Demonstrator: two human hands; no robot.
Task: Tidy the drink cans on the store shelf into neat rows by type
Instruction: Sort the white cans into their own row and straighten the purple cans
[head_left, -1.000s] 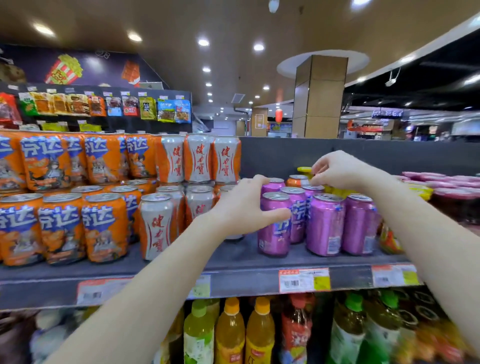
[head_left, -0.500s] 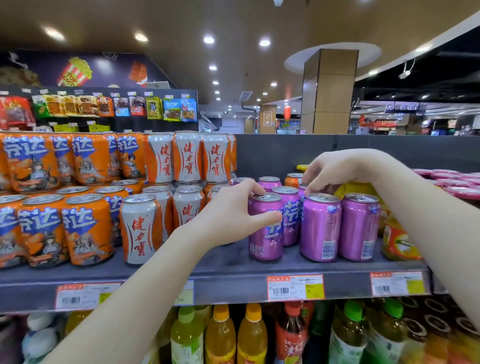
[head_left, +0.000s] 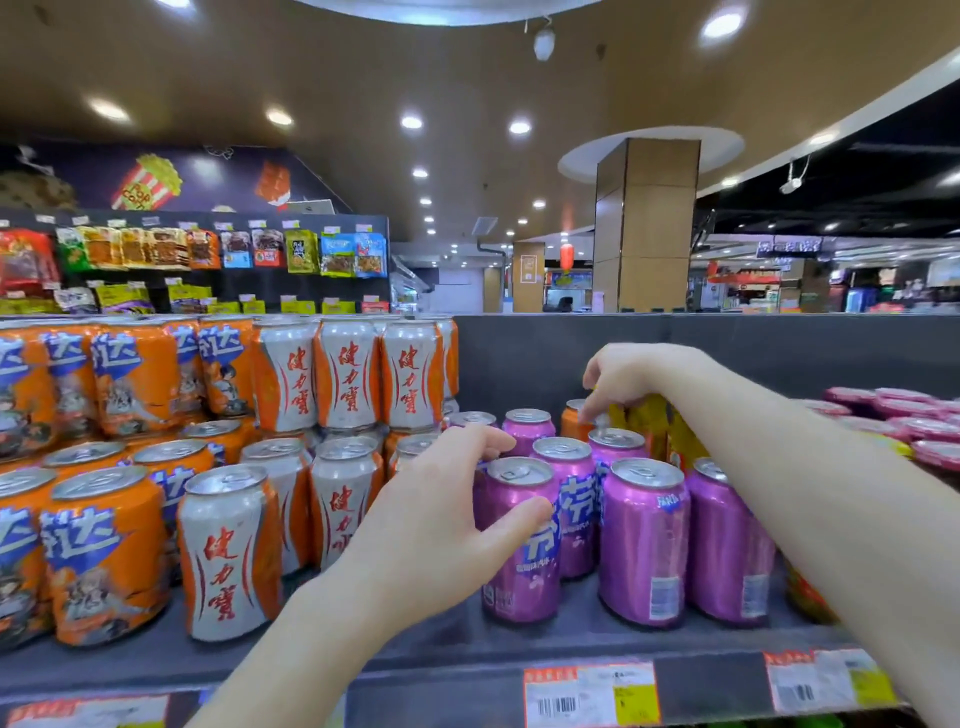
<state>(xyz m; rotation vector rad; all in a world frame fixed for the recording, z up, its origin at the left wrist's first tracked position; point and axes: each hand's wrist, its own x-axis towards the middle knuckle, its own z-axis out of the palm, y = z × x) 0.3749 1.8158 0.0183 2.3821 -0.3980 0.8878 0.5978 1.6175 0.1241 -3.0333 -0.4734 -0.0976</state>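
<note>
The ceiling (head_left: 467, 78) is brown and has many small round lights (head_left: 411, 122) that shine bright. A big square brown pillar (head_left: 647, 223) stands far back. A red lantern (head_left: 567, 256) hangs near it. On the left, a dark wall (head_left: 218, 176) has a popcorn picture (head_left: 150, 182), and snack bags (head_left: 301, 252) hang under it. The shelf (head_left: 519, 353) has a grey back wall.

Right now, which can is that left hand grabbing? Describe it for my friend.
On the grey shelf, find the purple cans right of the silver-and-orange ones. It is the front purple can nearest those silver ones, the only one with the left hand wrapped round it.
</note>
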